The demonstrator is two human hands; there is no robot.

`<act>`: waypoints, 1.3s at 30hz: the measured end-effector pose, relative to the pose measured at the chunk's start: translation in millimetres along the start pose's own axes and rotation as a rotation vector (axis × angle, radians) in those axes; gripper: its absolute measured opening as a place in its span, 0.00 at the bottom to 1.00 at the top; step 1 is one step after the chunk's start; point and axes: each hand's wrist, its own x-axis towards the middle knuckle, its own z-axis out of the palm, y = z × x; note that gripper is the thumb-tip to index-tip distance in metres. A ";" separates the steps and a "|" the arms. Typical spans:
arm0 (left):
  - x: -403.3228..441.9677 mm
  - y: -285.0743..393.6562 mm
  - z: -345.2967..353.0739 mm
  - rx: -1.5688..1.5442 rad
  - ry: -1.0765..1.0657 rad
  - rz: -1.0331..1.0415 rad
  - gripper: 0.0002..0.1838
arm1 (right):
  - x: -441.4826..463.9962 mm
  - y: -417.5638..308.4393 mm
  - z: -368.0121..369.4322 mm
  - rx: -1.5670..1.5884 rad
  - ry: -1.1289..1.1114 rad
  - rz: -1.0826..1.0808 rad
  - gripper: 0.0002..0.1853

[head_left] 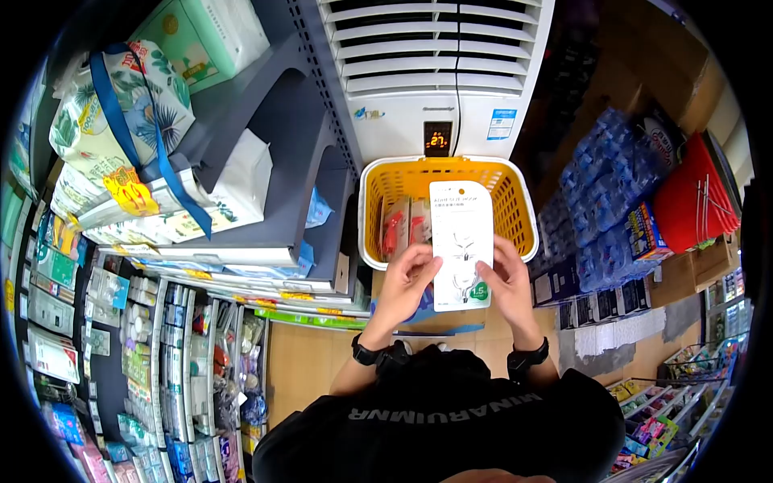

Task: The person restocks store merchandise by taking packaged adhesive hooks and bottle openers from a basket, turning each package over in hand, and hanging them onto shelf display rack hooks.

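Note:
Upright in front of me is a flat white package (460, 213) with a rounded top, a hang hole, line drawings and a green circle marked 1.5; its exact contents cannot be made out. My left hand (409, 280) grips its left edge, thumb on the front. On the right edge, my right hand (507, 282) does the same, with the thumb pressing near the green circle. Behind and below the package stands a yellow basket (515, 189) with a white rim. Several red-and-white packs (396, 228) lie inside it, partly hidden by the package.
A white air conditioner (386, 133) with a lit display stands behind the basket. Grey shelving (294, 173) with tissue packs (129, 129) rises on the left. To the right are wrapped blue bottles (608, 201), cartons (684, 278) and a red container (696, 193).

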 end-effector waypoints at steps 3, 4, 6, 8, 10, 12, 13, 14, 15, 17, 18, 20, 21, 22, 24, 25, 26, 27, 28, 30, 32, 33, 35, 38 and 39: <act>-1.2 5.2 -2.1 0.002 0.004 0.008 0.09 | 0.6 -0.6 2.4 0.013 -0.015 -0.019 0.26; 0.1 6.9 -2.1 -0.004 0.005 0.018 0.09 | 1.0 -1.9 3.0 0.014 -0.017 -0.024 0.26; -0.4 8.1 -1.8 -0.011 0.018 0.018 0.09 | 1.3 -6.1 4.4 -0.023 -0.016 -0.027 0.29; -0.5 10.8 -1.6 -0.017 0.023 0.016 0.09 | 3.4 -8.6 5.8 -0.031 -0.009 -0.041 0.30; -2.3 15.0 -1.7 -0.007 0.032 -0.036 0.09 | 3.1 -8.6 4.4 -0.036 -0.011 -0.031 0.32; -3.3 16.9 -2.2 -0.010 0.023 -0.037 0.09 | 1.8 -12.9 6.5 -0.022 0.007 -0.025 0.33; -3.4 17.5 -2.0 -0.014 0.016 -0.043 0.09 | 1.2 -15.5 7.5 -0.007 0.025 -0.013 0.34; -3.4 16.7 -2.2 -0.014 0.015 -0.040 0.09 | 0.2 -18.0 8.1 -0.008 0.024 -0.017 0.34; -2.2 14.8 -2.9 -0.027 0.008 -0.042 0.09 | -0.1 -20.6 8.5 -0.036 0.032 -0.017 0.35; -1.3 12.3 -3.2 -0.039 0.000 -0.041 0.09 | -0.7 -21.1 7.9 -0.064 0.039 -0.022 0.35; -1.7 11.0 -2.6 -0.042 -0.001 -0.031 0.09 | -1.1 -19.1 6.8 -0.068 0.042 -0.032 0.36; -2.0 10.5 -1.7 -0.046 -0.005 -0.023 0.09 | -1.3 -18.3 6.2 -0.073 0.048 -0.041 0.36; -3.5 11.3 -1.0 -0.047 -0.006 -0.020 0.09 | -3.2 -19.6 7.0 -0.062 0.044 -0.031 0.36; -5.2 10.8 0.2 -0.049 -0.004 -0.019 0.10 | -5.0 -20.3 6.8 -0.052 0.040 -0.020 0.36; -9.5 4.3 -1.7 -0.051 -0.005 -0.014 0.10 | -6.9 -11.7 6.1 -0.059 0.029 -0.051 0.36; -9.4 0.7 -2.7 -0.055 -0.010 -0.005 0.10 | -7.1 -7.4 4.9 -0.069 0.021 -0.087 0.35; -9.3 -2.9 -3.1 -0.059 -0.007 -0.015 0.10 | -7.2 -5.1 3.4 -0.070 0.023 -0.076 0.35; -10.8 -5.1 -5.2 -0.037 -0.007 -0.018 0.10 | -8.6 -2.4 3.9 -0.101 0.015 -0.073 0.35; -12.9 -6.4 -6.8 -0.015 -0.007 -0.014 0.10 | -10.3 -0.4 5.0 -0.133 0.003 -0.075 0.35; -14.8 -4.3 -5.2 -0.051 -0.007 -0.031 0.10 | -11.3 -0.4 7.3 -0.115 0.006 -0.069 0.35; -16.5 -2.5 -3.8 -0.073 -0.010 -0.048 0.11 | -11.8 1.3 7.9 -0.115 0.016 -0.064 0.36; -17.4 -3.3 -4.2 -0.073 -0.005 -0.053 0.11 | -12.0 2.3 8.3 -0.113 0.013 -0.057 0.36; -18.3 -4.5 -5.0 -0.061 -0.005 -0.049 0.11 | -12.1 3.9 9.5 -0.140 0.027 -0.069 0.36; -20.1 -4.0 -2.1 -0.071 -0.003 -0.043 0.12 | -13.4 1.7 11.8 -0.129 0.023 -0.035 0.35; -20.4 -3.8 -1.6 -0.071 -0.008 -0.035 0.12 | -13.3 2.1 12.1 -0.115 0.014 -0.005 0.35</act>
